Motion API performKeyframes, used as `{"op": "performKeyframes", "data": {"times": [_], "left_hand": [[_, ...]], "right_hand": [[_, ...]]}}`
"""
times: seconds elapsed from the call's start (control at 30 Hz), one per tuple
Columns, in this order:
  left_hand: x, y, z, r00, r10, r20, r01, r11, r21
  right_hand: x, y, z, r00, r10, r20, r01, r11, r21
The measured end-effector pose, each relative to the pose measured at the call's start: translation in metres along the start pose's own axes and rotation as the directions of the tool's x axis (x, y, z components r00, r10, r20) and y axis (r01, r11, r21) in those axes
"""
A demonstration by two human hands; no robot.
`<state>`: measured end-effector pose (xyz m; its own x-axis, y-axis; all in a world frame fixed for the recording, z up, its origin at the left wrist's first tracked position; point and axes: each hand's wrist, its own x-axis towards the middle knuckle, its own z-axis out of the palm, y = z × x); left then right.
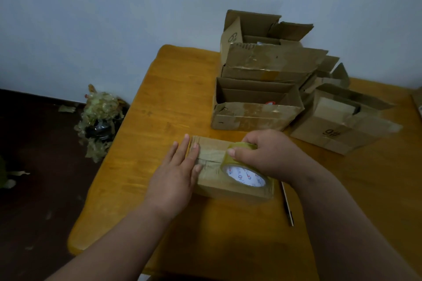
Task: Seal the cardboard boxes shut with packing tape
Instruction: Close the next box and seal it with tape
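Pressing down flat, the left hand [180, 166] holds the near end of the small box [230, 173] with straight fingers, so the box will not slide and the tape end stays stuck. This box sits on the wooden table [182, 98], closest to the person. The right hand [262, 155] is curled around the tape roll [246, 166], which stands on top of the box, ready to pull a strip along the seam. A band of tape [212, 155] runs from the left fingers to the roll. Just right of the box lies a thin dark stick [288, 205], maybe a pen or a cutter; it is too blurry to say. Behind the box wait the open boxes [258, 107], flaps up, not yet taped. Left of the box, down on the floor, is a heap of crumpled old tape [98, 121].
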<state>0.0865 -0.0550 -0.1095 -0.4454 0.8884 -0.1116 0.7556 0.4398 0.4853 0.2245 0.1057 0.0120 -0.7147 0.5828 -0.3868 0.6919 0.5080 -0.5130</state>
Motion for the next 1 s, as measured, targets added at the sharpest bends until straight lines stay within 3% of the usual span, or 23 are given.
{"op": "performKeyframes", "data": {"times": [0.1, 0.17, 0.33, 0.43, 0.5, 0.57, 0.67, 0.77, 0.87, 1.0], "left_hand": [[0.002, 0.008, -0.010, 0.998, 0.054, 0.032, -0.061, 0.956, 0.285], [0.000, 0.016, -0.013, 0.993, 0.094, 0.065, -0.112, 0.915, 0.386], [-0.006, 0.023, -0.002, 0.984, 0.099, 0.146, -0.150, 0.905, 0.399], [0.000, 0.020, 0.000, 0.985, 0.091, 0.146, -0.142, 0.909, 0.393], [0.003, 0.018, 0.000, 0.985, 0.100, 0.143, -0.150, 0.907, 0.395], [0.003, 0.016, 0.000, 0.984, 0.113, 0.138, -0.160, 0.903, 0.398], [0.004, 0.012, -0.001, 0.986, 0.117, 0.117, -0.155, 0.901, 0.404], [0.004, 0.008, -0.003, 0.987, 0.114, 0.109, -0.149, 0.899, 0.412], [0.005, 0.009, -0.003, 0.986, 0.128, 0.110, -0.162, 0.895, 0.416], [0.006, 0.011, -0.002, 0.986, 0.129, 0.104, -0.161, 0.896, 0.414]], "right_hand": [[0.003, 0.001, 0.004, 0.999, -0.014, -0.042, 0.013, 1.000, -0.025], [0.004, 0.002, 0.007, 0.999, -0.007, -0.050, 0.007, 1.000, 0.009], [0.006, 0.006, 0.015, 0.997, -0.008, -0.072, 0.011, 0.999, 0.041], [0.003, 0.022, 0.011, 0.999, -0.006, -0.053, 0.019, 0.966, 0.258], [-0.005, 0.037, 0.002, 0.999, -0.041, 0.034, 0.020, 0.882, 0.471], [-0.013, 0.050, -0.003, 0.990, -0.086, 0.111, 0.006, 0.816, 0.577], [-0.020, 0.059, -0.008, 0.993, -0.080, 0.090, 0.019, 0.843, 0.538], [-0.024, 0.067, -0.023, 0.993, -0.064, -0.097, 0.089, 0.954, 0.286], [-0.030, 0.071, -0.032, 0.991, -0.049, -0.127, 0.063, 0.992, 0.106], [-0.038, 0.071, -0.044, 1.000, -0.012, -0.020, 0.018, 0.953, 0.301]]}}
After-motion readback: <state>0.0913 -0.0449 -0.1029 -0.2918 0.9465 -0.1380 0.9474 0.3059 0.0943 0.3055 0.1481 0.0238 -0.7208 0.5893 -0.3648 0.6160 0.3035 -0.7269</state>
